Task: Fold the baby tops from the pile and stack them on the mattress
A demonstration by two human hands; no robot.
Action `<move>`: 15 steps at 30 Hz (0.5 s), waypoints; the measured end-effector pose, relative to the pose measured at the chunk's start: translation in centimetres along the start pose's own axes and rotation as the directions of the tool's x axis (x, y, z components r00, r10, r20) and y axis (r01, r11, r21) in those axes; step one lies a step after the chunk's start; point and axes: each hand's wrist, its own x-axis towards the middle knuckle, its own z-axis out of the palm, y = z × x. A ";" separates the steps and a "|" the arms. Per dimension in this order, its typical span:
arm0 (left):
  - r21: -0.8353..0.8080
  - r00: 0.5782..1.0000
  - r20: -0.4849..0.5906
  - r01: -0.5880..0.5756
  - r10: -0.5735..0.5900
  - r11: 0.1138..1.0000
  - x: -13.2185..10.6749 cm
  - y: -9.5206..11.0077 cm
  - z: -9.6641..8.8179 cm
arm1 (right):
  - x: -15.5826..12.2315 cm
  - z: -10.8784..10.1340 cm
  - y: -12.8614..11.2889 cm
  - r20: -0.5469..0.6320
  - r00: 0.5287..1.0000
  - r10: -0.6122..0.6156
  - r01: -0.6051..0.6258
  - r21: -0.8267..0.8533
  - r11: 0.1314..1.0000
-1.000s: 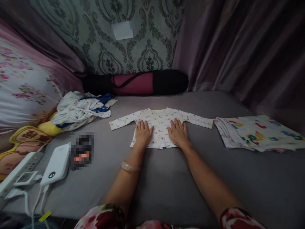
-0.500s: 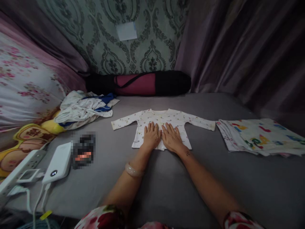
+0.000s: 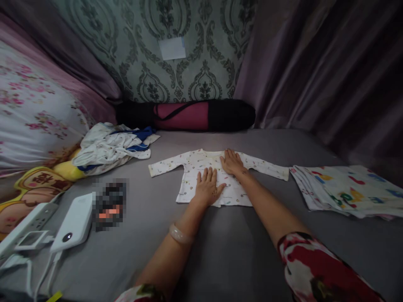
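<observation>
A small white long-sleeved baby shirt [image 3: 189, 184] with tiny coloured prints lies spread flat on the grey bed sheet [image 3: 226, 247], sleeves stretched out to both sides. My left hand [image 3: 208, 186] lies flat on the lower middle of the shirt, fingers stretched out. My right hand [image 3: 232, 161] rests palm-down further up, near the neckline, fingers extended. Neither hand holds anything. A pale bangle sits on my left wrist.
Folded printed cloths [image 3: 340, 186] are stacked at the right. A crumpled pile of white and blue clothes [image 3: 110, 144] lies at the left by a floral pillow [image 3: 31, 121]. A white power bank [image 3: 74, 222] and a power strip [image 3: 22, 235] lie near left. A rolled black-and-pink bag [image 3: 189, 115] lines the wall.
My right hand slid up the shirt from beside the left hand to the neckline. The left hand stayed on the lower middle of the shirt. The view shifted slightly.
</observation>
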 end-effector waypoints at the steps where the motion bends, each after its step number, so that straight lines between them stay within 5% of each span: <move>1: -0.005 1.000 0.013 -0.001 0.001 1.000 0.0 0.0 -0.2 | 0.3 0.4 0.1 -0.003 1.000 0.007 -0.007 0.000 1.000; 10: -0.125 0.999 -0.034 0.022 -0.027 0.992 0.3 0.2 -1.5 | 1.3 -0.4 -1.0 -0.013 1.000 0.025 -0.025 0.008 1.000; 15: -0.148 0.957 -0.162 0.217 -0.240 0.965 0.8 -0.3 -2.0 | 2.5 -0.7 -6.0 0.037 0.948 -0.315 0.313 0.051 0.948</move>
